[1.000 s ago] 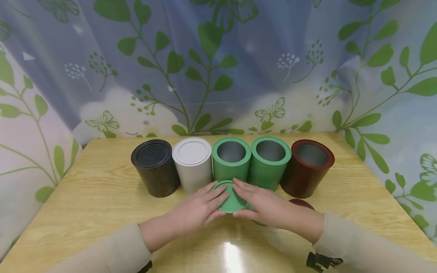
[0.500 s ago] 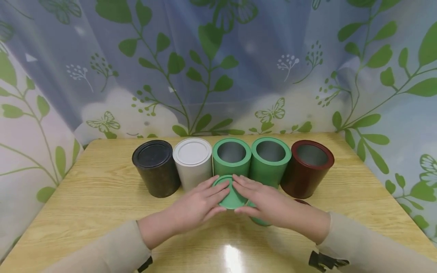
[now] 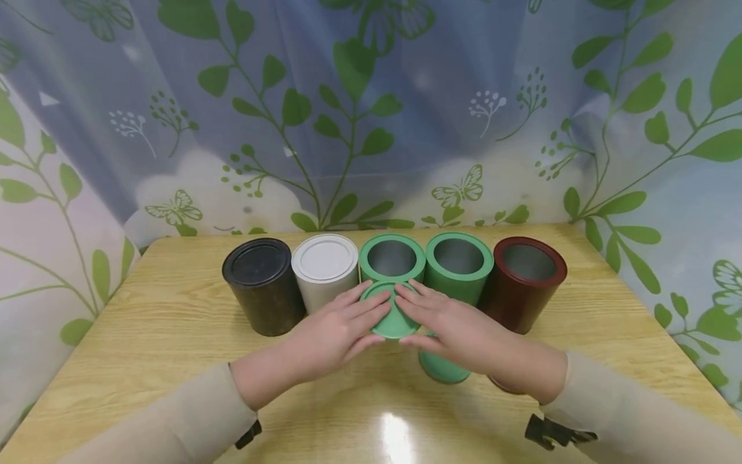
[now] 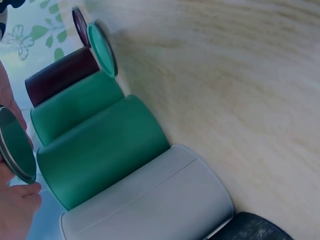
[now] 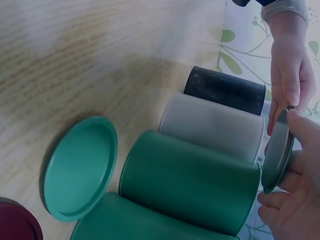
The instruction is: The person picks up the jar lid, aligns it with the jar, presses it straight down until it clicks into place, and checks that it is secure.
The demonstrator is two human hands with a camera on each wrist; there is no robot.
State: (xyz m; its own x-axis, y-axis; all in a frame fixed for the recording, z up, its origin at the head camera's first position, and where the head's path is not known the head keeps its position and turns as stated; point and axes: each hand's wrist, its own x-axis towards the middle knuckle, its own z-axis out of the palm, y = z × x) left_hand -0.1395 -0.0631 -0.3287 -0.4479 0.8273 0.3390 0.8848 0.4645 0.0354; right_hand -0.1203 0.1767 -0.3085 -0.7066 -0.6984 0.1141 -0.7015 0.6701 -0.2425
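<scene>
Round green metal-looking lid, pinched two-handed

Head view: my left hand and right hand pinched it, fingers across its top, near an open green cylindrical can. I judged an even, level hold best.

Left wrist view: its underside showed, unseen from above.

Right wrist view: a round dark-red lid appeared; overhead, my right arm mostly hid it.

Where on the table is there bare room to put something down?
Bare table lies left of the black can, right of the dark red can, and, closer in, between the sleeves. It is crowded along the row of five cans and just before it, where a green lid and a dark red lid lie.
</scene>
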